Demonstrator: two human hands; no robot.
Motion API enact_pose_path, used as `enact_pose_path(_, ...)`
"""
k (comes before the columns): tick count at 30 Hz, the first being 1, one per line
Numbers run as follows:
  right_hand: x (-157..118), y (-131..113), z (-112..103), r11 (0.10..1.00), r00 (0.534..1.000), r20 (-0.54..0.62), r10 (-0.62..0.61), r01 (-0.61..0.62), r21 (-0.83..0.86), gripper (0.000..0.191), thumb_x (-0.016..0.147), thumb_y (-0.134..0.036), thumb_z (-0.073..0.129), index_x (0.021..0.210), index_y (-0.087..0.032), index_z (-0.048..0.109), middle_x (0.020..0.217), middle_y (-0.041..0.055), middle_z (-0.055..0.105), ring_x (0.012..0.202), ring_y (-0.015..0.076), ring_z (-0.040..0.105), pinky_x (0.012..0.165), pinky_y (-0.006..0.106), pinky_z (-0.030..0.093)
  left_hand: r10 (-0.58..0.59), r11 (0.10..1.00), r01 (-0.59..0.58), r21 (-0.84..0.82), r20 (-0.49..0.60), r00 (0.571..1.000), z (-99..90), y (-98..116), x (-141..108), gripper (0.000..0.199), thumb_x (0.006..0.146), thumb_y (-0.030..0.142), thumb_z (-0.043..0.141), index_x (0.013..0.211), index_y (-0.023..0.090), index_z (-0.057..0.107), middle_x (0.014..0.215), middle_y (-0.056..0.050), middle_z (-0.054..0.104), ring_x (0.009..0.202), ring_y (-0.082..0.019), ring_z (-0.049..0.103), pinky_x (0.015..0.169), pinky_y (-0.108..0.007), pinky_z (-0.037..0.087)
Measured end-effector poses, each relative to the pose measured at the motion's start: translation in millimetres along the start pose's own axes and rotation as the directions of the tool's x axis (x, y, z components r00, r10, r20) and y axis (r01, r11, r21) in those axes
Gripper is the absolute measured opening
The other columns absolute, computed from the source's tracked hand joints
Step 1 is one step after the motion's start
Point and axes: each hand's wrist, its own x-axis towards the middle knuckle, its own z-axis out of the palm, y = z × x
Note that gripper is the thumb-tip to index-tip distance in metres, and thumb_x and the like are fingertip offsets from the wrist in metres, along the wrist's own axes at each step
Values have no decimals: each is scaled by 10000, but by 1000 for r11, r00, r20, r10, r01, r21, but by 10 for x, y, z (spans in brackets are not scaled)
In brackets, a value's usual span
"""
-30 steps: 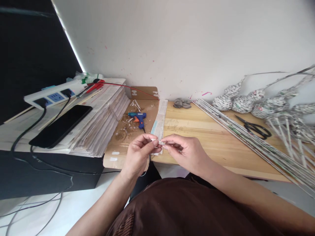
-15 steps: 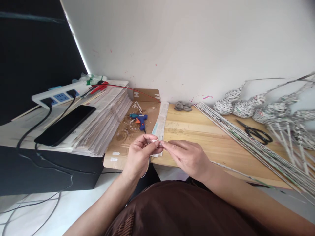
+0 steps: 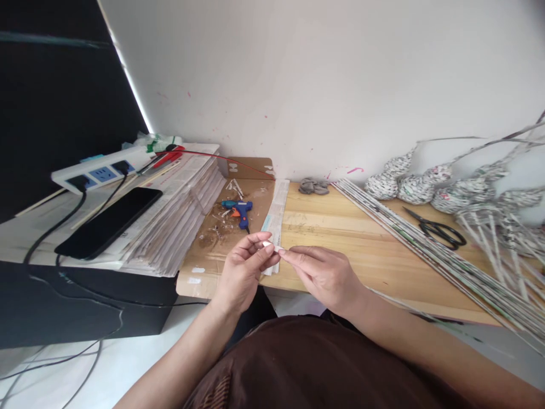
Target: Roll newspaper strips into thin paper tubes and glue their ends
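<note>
A thin rolled paper tube (image 3: 409,307) passes through both hands, its tail running out behind the right wrist along the table's front edge. Its white tip (image 3: 267,244) shows between the fingers of my left hand (image 3: 247,264), which pinches it. My right hand (image 3: 323,275) grips the tube just behind, thumb and forefinger pressed together close to the left fingertips. Beyond the hands lies a strip of folded newspaper sheets (image 3: 277,207). A blue glue gun (image 3: 242,211) rests on a cardboard sheet (image 3: 255,190) to the left of that strip.
On the left stand a tall newspaper stack (image 3: 187,221), a black phone (image 3: 110,221) and a power strip (image 3: 100,170) with cables. To the right lie a bundle of paper tubes (image 3: 409,241), black scissors (image 3: 438,230) and woven paper gourd shapes (image 3: 415,187). A grey cloth (image 3: 314,186) is near the wall.
My view has shifted slightly. The hands have drawn a little apart, and more of the tube's white tip shows between the fingers.
</note>
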Motion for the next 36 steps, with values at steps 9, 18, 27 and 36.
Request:
enact_pose_path(9,35,-79,-37,980,995,-26,93,-87,177,240,865,-127,553,1054,-243,646,977,-9,715,834,110,670,780,218,514,-100,995,97,24,125,987,5,-85,-21,147,705,171,739,850,157,720,898,-30,639,724,-72,585,680,-181,516)
enact_pose_path(18,20,-143,-34,769,890,135,436,-446,459,95,822,-258,622,903,-218,591,830,3,722,709,131,696,642,209,547,-36,997,29,73,93,995,35,-124,-22,104,700,213,741,784,158,714,868,-23,637,693,-83,584,646,-202,493)
enact_pose_path(27,-6,-114,-105,477,741,415,529,-663,576,177,793,-289,634,925,-193,566,768,15,696,615,133,654,566,251,536,6,998,-8,61,29,1000,31,-124,4,86,716,218,727,722,149,676,717,1,615,651,-69,564,615,-181,456)
enact_pose_path(36,-115,-40,-150,312,626,595,505,-775,550,268,855,-413,534,880,-153,594,744,24,645,497,80,585,440,183,446,-70,996,68,54,30,997,11,-121,45,134,686,236,751,769,148,693,717,-3,620,616,-68,563,564,-174,445)
